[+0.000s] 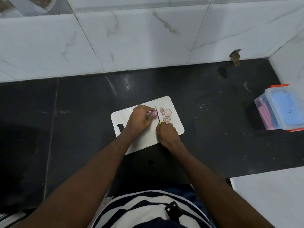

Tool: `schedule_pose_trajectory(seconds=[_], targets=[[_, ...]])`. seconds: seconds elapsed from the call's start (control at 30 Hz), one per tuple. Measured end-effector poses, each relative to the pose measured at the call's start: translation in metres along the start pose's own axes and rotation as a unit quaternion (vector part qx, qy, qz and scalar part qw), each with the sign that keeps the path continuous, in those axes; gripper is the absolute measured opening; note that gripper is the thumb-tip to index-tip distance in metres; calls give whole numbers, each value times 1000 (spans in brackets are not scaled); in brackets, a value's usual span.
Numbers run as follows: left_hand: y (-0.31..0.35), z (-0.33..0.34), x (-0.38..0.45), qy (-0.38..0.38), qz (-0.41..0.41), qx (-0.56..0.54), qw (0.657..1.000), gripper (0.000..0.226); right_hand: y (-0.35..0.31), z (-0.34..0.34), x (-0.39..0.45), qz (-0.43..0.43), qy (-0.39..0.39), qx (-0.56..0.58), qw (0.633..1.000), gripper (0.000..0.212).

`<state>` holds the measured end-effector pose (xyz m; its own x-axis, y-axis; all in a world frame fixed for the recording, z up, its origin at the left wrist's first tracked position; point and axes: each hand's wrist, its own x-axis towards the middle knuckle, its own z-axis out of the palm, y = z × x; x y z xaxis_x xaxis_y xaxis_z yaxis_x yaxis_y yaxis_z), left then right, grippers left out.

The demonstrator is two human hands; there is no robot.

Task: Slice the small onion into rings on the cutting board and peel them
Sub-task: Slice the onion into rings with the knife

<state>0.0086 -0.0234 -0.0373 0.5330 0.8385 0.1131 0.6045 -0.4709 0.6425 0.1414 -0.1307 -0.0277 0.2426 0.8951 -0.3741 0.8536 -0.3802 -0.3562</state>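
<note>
A white cutting board (176,127) lies on the dark counter. My left hand (139,119) pins the rest of the small purple onion (154,114) against the board. My right hand (167,133) grips a knife with a yellow handle; its thin blade (158,115) stands against the cut face of the onion. To the right of the blade lie cut slices: a large ring (168,112), a smaller ring (166,119) and a small end piece (161,109).
A clear plastic box (282,106) with an orange lid edge, holding blue and pink items, stands at the counter's right end. White marble tiles form the wall behind. A white surface (269,198) sits at the lower right.
</note>
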Motion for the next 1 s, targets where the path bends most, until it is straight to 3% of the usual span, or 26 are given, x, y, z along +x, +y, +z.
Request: schedule_pose_trajectory(seconds=[0.13,0.37,0.53,0.73,0.87,1.0], targets=[[-1,-1,-1,8,13,-3,1000,13,-14,-15,13,-6,-23,-24,999,27],[-3,-2,0,-5,-21,18,1000,24,2,-3,-31,-7,-62,-120,991,12],[2,-8,-2,-37,-47,-1,998,26,10,5,-50,9,-92,-111,990,16],[2,-11,-7,-81,-65,27,994,41,20,7,-55,38,-40,-69,996,22],[5,-9,-9,-84,-30,58,994,40,24,-2,-50,69,6,-51,996,37],[6,-8,-10,-80,-16,77,994,36,24,-4,-53,49,43,-38,997,36]])
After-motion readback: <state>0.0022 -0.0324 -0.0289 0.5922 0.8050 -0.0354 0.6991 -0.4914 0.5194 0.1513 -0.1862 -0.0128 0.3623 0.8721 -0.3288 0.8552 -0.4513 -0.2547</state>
